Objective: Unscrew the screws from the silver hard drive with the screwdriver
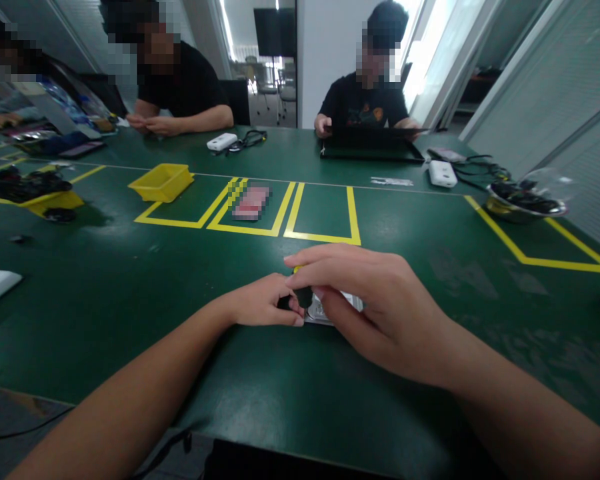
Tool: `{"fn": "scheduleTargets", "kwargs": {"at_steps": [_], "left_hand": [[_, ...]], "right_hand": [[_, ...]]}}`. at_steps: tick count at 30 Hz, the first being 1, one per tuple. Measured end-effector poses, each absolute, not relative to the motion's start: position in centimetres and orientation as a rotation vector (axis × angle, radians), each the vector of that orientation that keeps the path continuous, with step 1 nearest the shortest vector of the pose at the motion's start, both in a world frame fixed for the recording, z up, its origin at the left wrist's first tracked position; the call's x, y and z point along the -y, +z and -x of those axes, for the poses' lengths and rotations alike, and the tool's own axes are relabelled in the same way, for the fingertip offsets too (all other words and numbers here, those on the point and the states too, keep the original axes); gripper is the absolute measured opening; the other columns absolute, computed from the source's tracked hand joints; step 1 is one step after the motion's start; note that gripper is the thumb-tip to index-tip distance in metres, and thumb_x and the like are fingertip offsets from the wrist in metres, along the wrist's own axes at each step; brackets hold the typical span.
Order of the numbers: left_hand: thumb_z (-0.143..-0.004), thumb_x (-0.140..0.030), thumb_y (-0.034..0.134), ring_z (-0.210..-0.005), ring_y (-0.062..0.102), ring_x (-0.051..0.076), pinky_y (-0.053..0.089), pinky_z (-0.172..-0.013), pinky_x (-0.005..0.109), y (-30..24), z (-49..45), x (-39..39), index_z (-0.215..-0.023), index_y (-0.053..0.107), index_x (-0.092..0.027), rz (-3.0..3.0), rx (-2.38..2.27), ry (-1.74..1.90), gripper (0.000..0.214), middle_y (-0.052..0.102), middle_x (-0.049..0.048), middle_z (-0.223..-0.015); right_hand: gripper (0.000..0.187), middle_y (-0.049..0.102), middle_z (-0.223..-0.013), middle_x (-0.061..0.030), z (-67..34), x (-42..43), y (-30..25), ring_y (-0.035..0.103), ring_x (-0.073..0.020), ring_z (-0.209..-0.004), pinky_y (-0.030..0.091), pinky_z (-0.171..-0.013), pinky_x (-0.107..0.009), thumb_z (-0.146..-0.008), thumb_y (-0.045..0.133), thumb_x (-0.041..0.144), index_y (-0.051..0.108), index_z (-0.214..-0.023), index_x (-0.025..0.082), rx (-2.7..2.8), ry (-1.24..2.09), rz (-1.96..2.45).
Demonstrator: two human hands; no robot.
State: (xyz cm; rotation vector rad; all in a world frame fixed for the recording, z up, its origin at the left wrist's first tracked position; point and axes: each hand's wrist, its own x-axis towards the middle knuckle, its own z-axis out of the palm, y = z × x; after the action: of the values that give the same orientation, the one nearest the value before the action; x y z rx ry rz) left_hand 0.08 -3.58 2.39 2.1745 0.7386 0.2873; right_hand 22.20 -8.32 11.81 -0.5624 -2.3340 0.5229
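In front of me a flat silver metal hard drive lies on the green table, mostly covered by my hands. My right hand arches over it, fingers and thumb closed round the dark handle of a screwdriver with a yellow top. The handle stands roughly upright at the drive's left end; its tip is hidden. From the left, my left hand has its thumb and curled fingers at the drive's left edge, close to the screwdriver. Something dark shows between that thumb and the fingers, too hidden to name.
Yellow tape outlines mark the table beyond my hands. A yellow tray and a blurred pinkish item lie there. A metal bowl of black parts stands right, a loaded yellow bin left. Several people sit across.
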Motion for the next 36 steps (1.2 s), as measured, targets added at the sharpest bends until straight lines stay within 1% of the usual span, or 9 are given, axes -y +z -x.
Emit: {"fn": "scheduleTargets", "kwargs": {"at_steps": [5,9,18,22,27,32,36], "left_hand": [[-0.082,-0.032,0.067,-0.076,0.067,0.02,0.048,-0.069,0.028,2.41,-0.14,3.73,-0.098,0.065,-0.017,-2.148,-0.739,0.308,0.022,0.072,0.0018,-0.081],[-0.082,-0.031,0.066,-0.077,0.067,0.02,0.049,-0.071,0.028,2.34,-0.19,3.73,-0.098,0.064,-0.016,-2.149,-0.721,0.316,0.022,0.071,0.0021,-0.082],[-0.082,-0.028,0.068,-0.077,0.068,0.019,0.05,-0.07,0.027,2.52,-0.21,3.73,-0.105,0.063,-0.017,-2.121,-0.697,0.32,0.026,0.071,0.002,-0.084],[-0.082,-0.027,0.068,-0.077,0.067,0.019,0.05,-0.07,0.027,2.55,-0.2,3.67,-0.103,0.063,-0.017,-2.127,-0.695,0.315,0.024,0.071,0.0021,-0.085],[-0.083,-0.028,0.068,-0.078,0.067,0.019,0.05,-0.072,0.027,2.53,-0.2,3.67,-0.094,0.065,-0.016,-2.149,-0.704,0.31,0.016,0.071,0.0019,-0.083],[-0.082,-0.027,0.068,-0.077,0.067,0.019,0.05,-0.072,0.028,2.56,-0.23,3.7,-0.099,0.064,-0.017,-2.124,-0.7,0.325,0.021,0.071,0.0021,-0.084],[-0.083,-0.029,0.067,-0.075,0.067,0.018,0.05,-0.07,0.028,2.47,-0.2,3.7,-0.099,0.064,-0.017,-2.129,-0.695,0.313,0.02,0.071,0.0014,-0.082]], "right_hand": [[0.031,0.068,-0.12,-0.0037,-22.1,8.32,11.86,0.061,-0.011,-0.113,0.044,-0.101,-0.022,-0.091,0.047,0.005,0.067,-0.113,0.014,2.327,0.529,0.557],[0.031,0.067,-0.12,-0.0038,-22.07,8.35,11.83,0.06,-0.01,-0.113,0.042,-0.101,-0.019,-0.091,0.046,0.005,0.067,-0.112,0.013,2.339,0.52,0.571],[0.031,0.067,-0.121,-0.0041,-22.11,8.41,11.81,0.06,-0.01,-0.113,0.042,-0.101,-0.018,-0.09,0.046,0.004,0.067,-0.112,0.012,2.335,0.517,0.564],[0.031,0.067,-0.119,-0.0047,-22.13,8.41,11.75,0.06,-0.0101,-0.112,0.042,-0.101,-0.017,-0.09,0.046,0.004,0.067,-0.111,0.011,2.336,0.513,0.559],[0.032,0.067,-0.121,-0.0052,-22.13,8.33,11.72,0.06,-0.0103,-0.116,0.041,-0.103,-0.018,-0.089,0.046,0.002,0.067,-0.112,0.01,2.33,0.507,0.53],[0.035,0.067,-0.122,-0.0044,-22.17,8.38,11.85,0.059,-0.0089,-0.118,0.04,-0.104,-0.017,-0.089,0.046,0.002,0.068,-0.115,0.011,2.346,0.517,0.558],[0.032,0.068,-0.122,-0.0062,-22.18,8.39,11.8,0.058,-0.0101,-0.118,0.041,-0.104,-0.019,-0.089,0.048,0.004,0.068,-0.114,0.011,2.328,0.51,0.546]]}}
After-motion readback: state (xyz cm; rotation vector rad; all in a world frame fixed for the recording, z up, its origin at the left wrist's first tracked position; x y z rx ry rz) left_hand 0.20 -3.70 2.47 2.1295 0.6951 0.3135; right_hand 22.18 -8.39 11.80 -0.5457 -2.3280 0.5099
